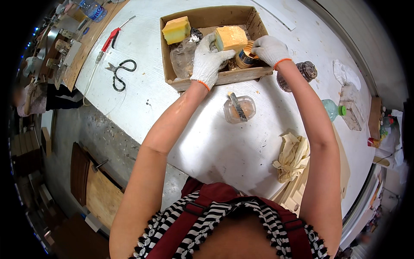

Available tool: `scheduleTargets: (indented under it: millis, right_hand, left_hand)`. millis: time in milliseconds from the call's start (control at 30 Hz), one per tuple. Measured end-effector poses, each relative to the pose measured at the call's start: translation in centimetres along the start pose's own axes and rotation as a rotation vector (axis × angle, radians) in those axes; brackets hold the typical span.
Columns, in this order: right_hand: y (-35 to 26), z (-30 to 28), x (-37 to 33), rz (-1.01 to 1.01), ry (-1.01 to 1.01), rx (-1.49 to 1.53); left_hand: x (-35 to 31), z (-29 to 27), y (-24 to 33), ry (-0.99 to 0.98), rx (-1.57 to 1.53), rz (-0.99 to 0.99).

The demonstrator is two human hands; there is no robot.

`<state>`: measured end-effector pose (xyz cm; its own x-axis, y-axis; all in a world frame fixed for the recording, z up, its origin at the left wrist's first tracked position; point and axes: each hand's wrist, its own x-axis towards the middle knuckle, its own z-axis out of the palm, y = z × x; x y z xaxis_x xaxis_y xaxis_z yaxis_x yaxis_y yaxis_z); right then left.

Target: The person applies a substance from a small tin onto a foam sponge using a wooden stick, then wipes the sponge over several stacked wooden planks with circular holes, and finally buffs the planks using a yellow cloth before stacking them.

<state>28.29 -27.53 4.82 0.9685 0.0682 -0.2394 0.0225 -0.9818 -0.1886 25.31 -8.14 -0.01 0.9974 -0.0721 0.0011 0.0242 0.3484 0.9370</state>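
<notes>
Both hands are in white knit gloves w/ orange cuffs, working over a brown rectangular cardboard box [233, 78] on the white-topped table [142, 116]. L hand [206, 60] is part open inside the box, thumb spread wide of the fingers, right by the orange-yellow foam block [231, 39] – can't tell if it grips it. R hand [269, 51] is part curled, fingertips at the rim of a dark round tin w/ gold edging [246, 59]; the tin sits tilted in the box's near R part, just below the block – firm hold or mere touch, can't tell. Also in box: a 2nd yellow foam block [176, 30], far L corner, & a crumpled clear plastic bag [182, 58] beside L hand. Nearer the body, a clear faceted glass jar [232, 115] w/ a dark flat brush [238, 107] across its top. Black-handled scissors [120, 75] lie L of box.
</notes>
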Motion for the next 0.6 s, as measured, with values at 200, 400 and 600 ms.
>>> scheduleTargets:
  millis: [200,400,600]
  right_hand:
    - [4.4,-0.4,-2.9,0.032,0.270,0.523]
    - [5.6,-1.3,-5.6,0.125,0.459,0.951]
    - [4.0,-1.7,-7.4,0.208,0.510,1.335]
  left_hand:
    - [0.3,0.2,-0.1,-0.005,0.077,-0.010]
    - [0.3,0.3,0.6,-0.061,0.045,-0.049]
    - [0.2,1.4,1.0,-0.160,0.034,-0.093]
